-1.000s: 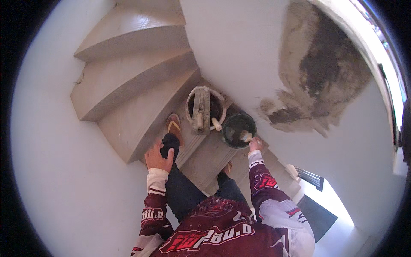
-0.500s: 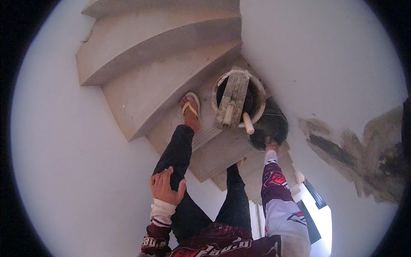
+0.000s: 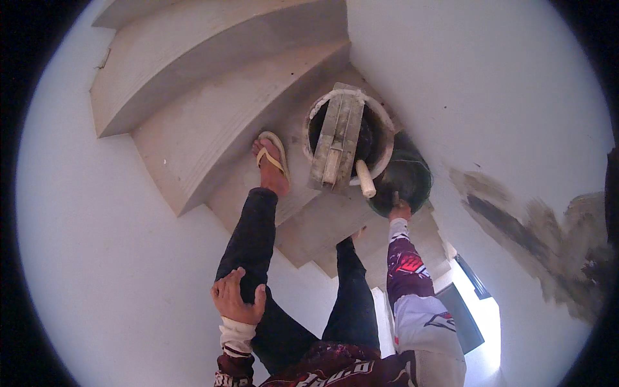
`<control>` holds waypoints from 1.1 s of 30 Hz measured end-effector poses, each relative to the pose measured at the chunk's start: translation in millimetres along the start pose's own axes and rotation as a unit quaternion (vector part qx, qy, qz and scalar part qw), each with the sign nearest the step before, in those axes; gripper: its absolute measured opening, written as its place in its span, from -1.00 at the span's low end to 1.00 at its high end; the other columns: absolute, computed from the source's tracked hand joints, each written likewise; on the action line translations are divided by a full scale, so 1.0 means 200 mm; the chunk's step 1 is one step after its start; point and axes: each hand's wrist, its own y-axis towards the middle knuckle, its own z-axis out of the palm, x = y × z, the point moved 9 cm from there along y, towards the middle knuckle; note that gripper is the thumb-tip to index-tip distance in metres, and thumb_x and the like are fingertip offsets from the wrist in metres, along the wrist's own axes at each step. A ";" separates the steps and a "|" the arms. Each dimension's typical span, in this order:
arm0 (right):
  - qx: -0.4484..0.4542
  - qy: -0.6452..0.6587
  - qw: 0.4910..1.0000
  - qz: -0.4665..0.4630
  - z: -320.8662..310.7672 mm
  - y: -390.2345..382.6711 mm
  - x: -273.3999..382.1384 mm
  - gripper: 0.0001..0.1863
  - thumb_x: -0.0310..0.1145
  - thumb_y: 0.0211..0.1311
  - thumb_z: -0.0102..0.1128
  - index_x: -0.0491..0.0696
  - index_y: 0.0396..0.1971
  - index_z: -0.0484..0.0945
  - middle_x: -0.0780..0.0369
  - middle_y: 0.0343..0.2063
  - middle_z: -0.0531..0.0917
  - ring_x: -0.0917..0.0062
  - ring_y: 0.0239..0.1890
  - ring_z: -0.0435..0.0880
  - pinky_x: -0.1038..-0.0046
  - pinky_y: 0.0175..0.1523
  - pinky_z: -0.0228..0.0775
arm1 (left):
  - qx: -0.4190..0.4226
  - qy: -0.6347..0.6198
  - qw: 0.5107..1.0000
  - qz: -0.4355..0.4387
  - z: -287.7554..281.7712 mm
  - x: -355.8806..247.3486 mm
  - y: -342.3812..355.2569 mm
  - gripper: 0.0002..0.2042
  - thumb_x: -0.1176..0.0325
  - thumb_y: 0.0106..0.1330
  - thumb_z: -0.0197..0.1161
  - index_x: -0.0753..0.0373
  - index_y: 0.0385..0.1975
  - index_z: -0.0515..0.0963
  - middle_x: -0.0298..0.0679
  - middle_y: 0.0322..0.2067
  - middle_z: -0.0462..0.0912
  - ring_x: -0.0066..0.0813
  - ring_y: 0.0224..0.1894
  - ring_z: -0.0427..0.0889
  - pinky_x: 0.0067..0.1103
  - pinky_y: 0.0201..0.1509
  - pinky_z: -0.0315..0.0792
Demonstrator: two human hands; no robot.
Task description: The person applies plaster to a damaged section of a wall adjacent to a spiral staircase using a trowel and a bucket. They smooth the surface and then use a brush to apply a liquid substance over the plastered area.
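Observation:
My left hand (image 3: 238, 298) lies on my left knee, fingers stretched out and holding nothing. My right hand (image 3: 400, 210) is closed at the near rim of a dark green bucket (image 3: 422, 187). A short stub shows above its fingers, too small to make out. Beside that bucket stands another bucket (image 3: 385, 119) with a whitish, crusted rim and a dark inside. Across its top lies a long grey plastering trowel (image 3: 345, 119) with a wooden grip. A pale wooden handle (image 3: 365, 179) of some tool sticks out over the near rim.
Curved stone stairs (image 3: 213, 116) climb to the far left; lower steps (image 3: 316, 226) run down toward me. My left foot in a flip-flop (image 3: 273, 155) stands on a step left of the buckets. White walls flank the stairs, the right one bearing a grey smeared patch (image 3: 535, 238).
The view has shifted, so stairs and buckets sit slightly further left. My right hand has come up a little at the green bucket's rim. My left hand stays on the knee.

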 end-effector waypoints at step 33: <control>0.052 -0.040 0.997 -0.029 -0.20 -0.23 -0.03 -0.63 -0.20 0.23 0.10 0.01 0.02 0.52 -0.04 -0.17 0.65 0.00 -0.08 0.61 0.10 0.03 0.43 | -0.055 -0.014 0.995 0.082 -0.18 -0.21 0.14 -0.52 0.24 0.09 0.35 0.34 -0.01 0.47 -0.12 -0.17 0.63 -0.16 -0.10 0.56 -0.29 0.10 0.29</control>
